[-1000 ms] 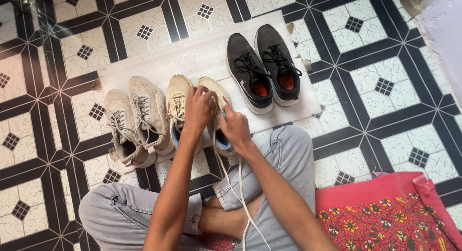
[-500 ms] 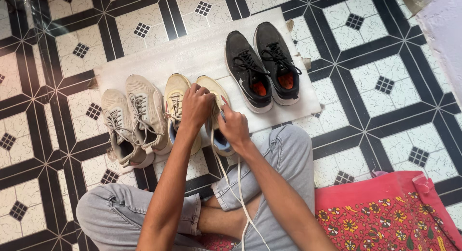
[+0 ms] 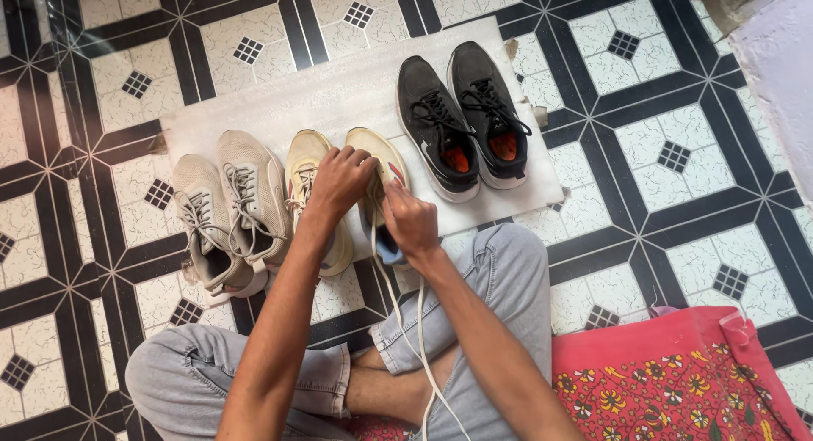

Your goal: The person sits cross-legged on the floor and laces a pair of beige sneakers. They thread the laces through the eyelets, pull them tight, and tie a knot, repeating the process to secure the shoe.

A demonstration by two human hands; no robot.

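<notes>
Together, left hand (image 3: 340, 180), right hand (image 3: 410, 222), gripping cream shoe (image 3: 373, 153), white lace (image 3: 405, 322) dangling

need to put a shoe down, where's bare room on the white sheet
Free: the white sheet's far strip, behind the beige pair and left of the black pair. Crowded: the near edge, where both hands work the cream shoe.

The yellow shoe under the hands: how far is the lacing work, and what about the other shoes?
Done, as it looks: the grey pair and the black pair sit laced on the white sheet. In hand: both hands, left and right, work at the right yellow shoe; its long white lace hangs loose over the legs. Left: threading that lace. The left yellow shoe shows laces, partly hidden.
</notes>
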